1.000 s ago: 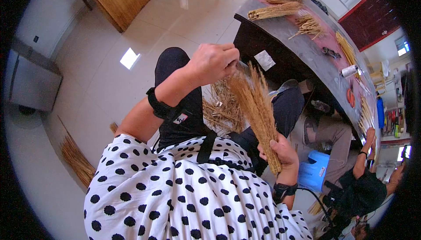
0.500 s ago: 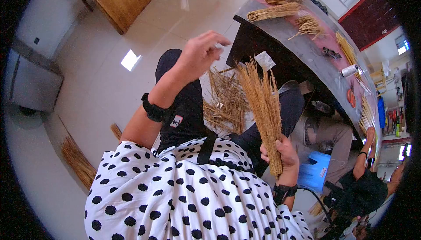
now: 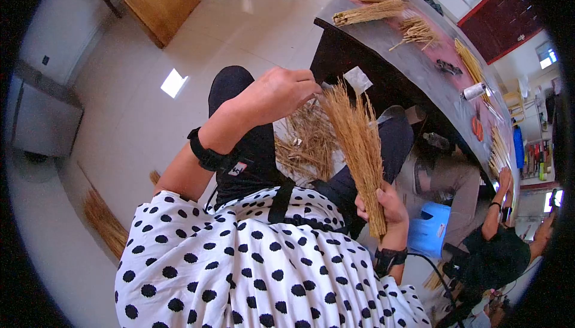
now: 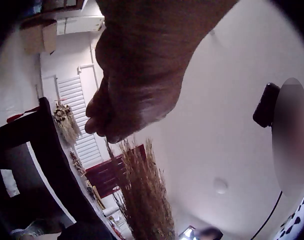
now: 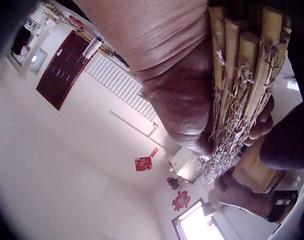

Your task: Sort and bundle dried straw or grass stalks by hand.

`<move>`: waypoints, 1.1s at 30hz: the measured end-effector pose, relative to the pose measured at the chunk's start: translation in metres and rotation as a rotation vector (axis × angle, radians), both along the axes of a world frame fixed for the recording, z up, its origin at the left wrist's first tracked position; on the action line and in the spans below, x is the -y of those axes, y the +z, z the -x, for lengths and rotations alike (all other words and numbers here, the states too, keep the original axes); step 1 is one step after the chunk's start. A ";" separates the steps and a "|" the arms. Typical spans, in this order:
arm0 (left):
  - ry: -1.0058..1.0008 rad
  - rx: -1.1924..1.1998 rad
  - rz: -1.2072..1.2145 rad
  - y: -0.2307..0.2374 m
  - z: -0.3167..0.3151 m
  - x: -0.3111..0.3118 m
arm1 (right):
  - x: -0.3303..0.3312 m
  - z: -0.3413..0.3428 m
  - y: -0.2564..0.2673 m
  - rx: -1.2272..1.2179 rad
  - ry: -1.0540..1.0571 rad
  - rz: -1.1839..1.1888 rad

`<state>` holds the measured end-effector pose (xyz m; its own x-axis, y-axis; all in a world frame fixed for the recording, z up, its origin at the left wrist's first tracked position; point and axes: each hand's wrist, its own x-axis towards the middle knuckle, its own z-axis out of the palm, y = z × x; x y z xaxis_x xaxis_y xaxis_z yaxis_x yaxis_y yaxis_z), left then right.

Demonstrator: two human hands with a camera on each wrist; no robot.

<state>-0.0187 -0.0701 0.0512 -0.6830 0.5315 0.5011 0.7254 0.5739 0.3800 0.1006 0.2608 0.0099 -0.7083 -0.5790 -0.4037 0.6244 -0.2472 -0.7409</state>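
Note:
My right hand (image 3: 388, 206) grips a bundle of dry broomcorn (image 3: 354, 139) around its stalks, low near the cut ends. The bundle leans up and away, its feathery tips fanned out. In the right wrist view the thick cut stalks (image 5: 248, 50) stick out beside the palm. At the tips my left hand (image 3: 278, 94) has its fingers bent together. In the left wrist view this hand (image 4: 137, 85) pinches a thin strand (image 4: 109, 149) at the edge of the brush. Below, a heap of loose straw (image 3: 308, 139) lies on the floor between the knees.
A long table (image 3: 413, 67) runs along the right, bearing several straw bundles (image 3: 368, 12) and a white spool (image 3: 474, 92). Beside the right leg is a blue plastic stool (image 3: 429, 229). Another person (image 3: 500, 256) works at the table. More straw (image 3: 105, 223) leans at left.
My left hand drew back from the tips with its fingers loosened, then came back to them with fingers together. The right hand keeps its grip on the broomcorn bundle.

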 end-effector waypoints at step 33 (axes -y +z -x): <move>0.233 0.407 -0.730 -0.011 0.025 0.010 | 0.003 0.015 -0.013 -0.014 -0.175 0.096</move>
